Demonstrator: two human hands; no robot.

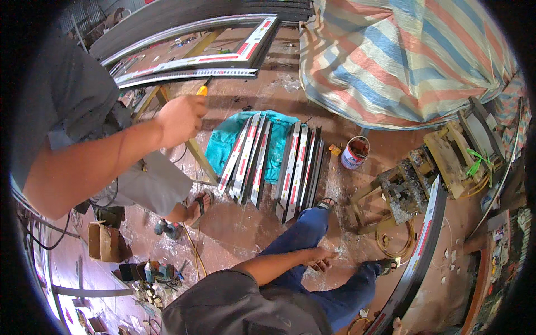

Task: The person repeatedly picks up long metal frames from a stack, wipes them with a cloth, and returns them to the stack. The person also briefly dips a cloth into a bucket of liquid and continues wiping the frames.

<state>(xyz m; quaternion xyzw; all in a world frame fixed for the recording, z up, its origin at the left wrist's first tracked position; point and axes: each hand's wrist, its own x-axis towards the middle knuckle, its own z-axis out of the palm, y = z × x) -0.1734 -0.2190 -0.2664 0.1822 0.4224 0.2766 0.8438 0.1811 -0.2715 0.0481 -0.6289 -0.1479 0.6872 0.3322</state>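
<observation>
My left hand [320, 260] hangs over the floor between my jeans-clad legs [298, 230]. Its fingers are curled, and whatever may be in them is too small to name. At the bottom edge, what look like fingertips of my right hand [397, 325] show beside a long black strip with a white and red face [420, 245]; the rest of that hand is out of the picture. Ahead of me, several cut black and white frame profiles [290, 173] lie side by side, partly on a teal cloth [223, 142].
A co-worker's hand [181, 120] holds a yellow-handled tool [202, 90] by a large frame [245, 53]. A paint can [353, 159] stands right of the profiles, near wooden blocks [405, 190]. Striped sheeting [402, 61] covers a pile. Drills [167, 229] lie left.
</observation>
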